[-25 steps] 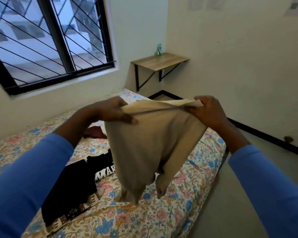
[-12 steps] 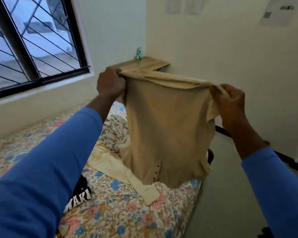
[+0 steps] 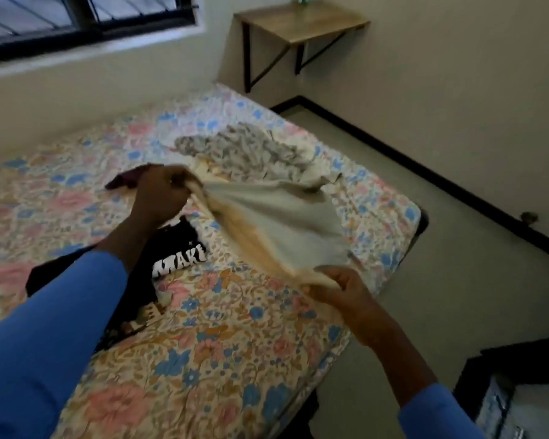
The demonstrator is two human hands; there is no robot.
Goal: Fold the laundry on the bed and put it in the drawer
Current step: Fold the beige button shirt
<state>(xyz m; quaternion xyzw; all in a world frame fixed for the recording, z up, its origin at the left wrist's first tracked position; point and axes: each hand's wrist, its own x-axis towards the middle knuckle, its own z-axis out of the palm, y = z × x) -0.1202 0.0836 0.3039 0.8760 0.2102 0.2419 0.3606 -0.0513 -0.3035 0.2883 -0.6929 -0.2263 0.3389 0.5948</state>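
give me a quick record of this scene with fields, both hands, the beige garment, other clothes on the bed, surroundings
left hand: grips one end of the beige garment
right hand: grips the other end
beige garment: stretched between both hands above the bed
other laundry: black shirt with white lettering, unfolded; crumpled grey patterned cloth
surroundings: wall shelf, window

Your left hand (image 3: 162, 193) and right hand (image 3: 338, 288) each grip one end of the beige garment (image 3: 282, 223), which stretches between them over the floral bed (image 3: 203, 359). A black shirt (image 3: 171, 245) with white lettering lies on the bed under your left arm, and a grey patterned cloth (image 3: 244, 150) lies crumpled beyond the garment. A wooden shelf (image 3: 301, 22) is fixed to the wall in the far corner.
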